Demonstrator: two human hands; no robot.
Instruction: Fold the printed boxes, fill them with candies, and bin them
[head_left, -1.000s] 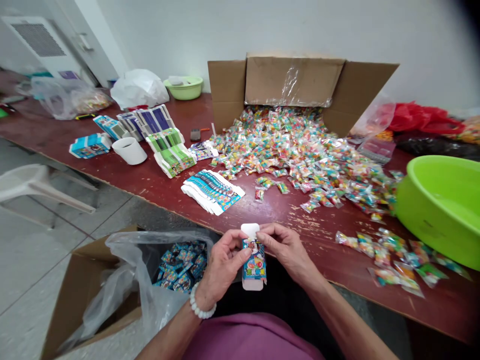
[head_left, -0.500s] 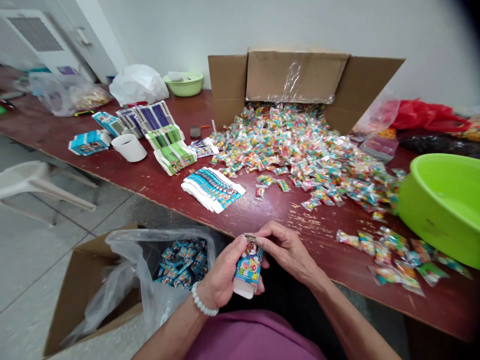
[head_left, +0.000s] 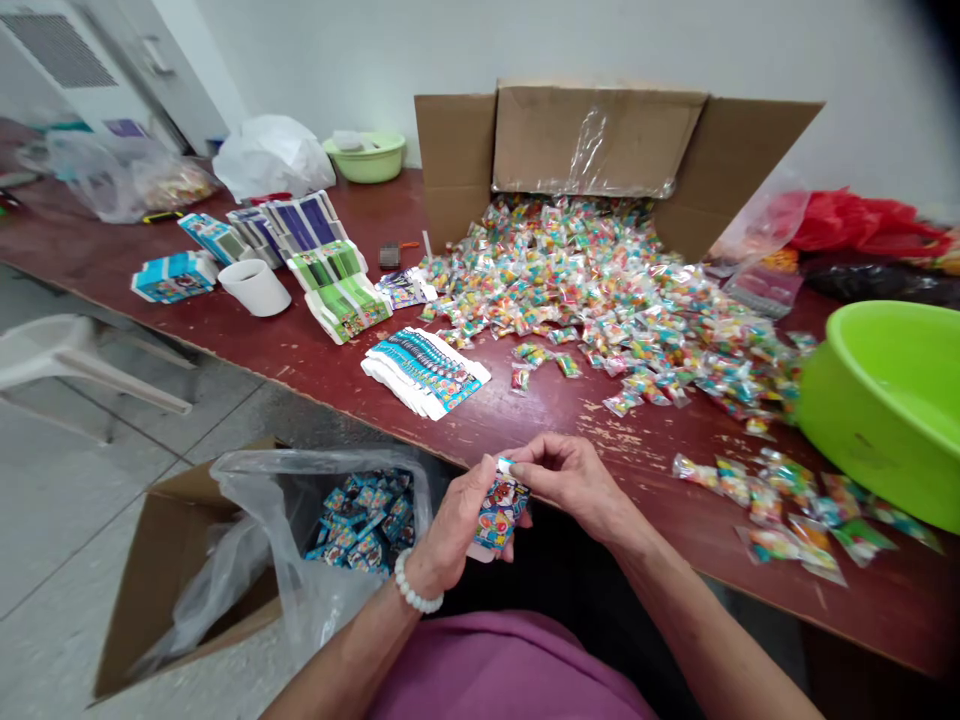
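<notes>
Just over the table's front edge, my left hand (head_left: pixel 456 522) is closed around a small blue printed carton (head_left: pixel 498 514). It tilts away from me, a pale flap showing at its lower end. At the upper end, the fingers and thumb of my right hand (head_left: pixel 576 484) pinch the top flap. Whether anything is inside the carton is hidden. Beyond my hands lies a fanned stack of flat blue cartons (head_left: pixel 427 372). Wrapped candies (head_left: pixel 592 290) spill in a heap from a cardboard box (head_left: pixel 592 140), and several more candy packets (head_left: pixel 784 500) lie right of my right hand.
A plastic-lined cardboard box (head_left: pixel 187 590) below left holds many blue cartons (head_left: pixel 367 520). A large green basin (head_left: pixel 847 400) stands at the right. Bundled green cartons (head_left: pixel 341 290) and a white tape roll (head_left: pixel 255 288) are at the left. A white stool (head_left: pixel 71 350) is beyond the table.
The carton has tipped and risen slightly in my left hand. A pale flap now shows at its top end under my right fingers. My view has shifted a little.
</notes>
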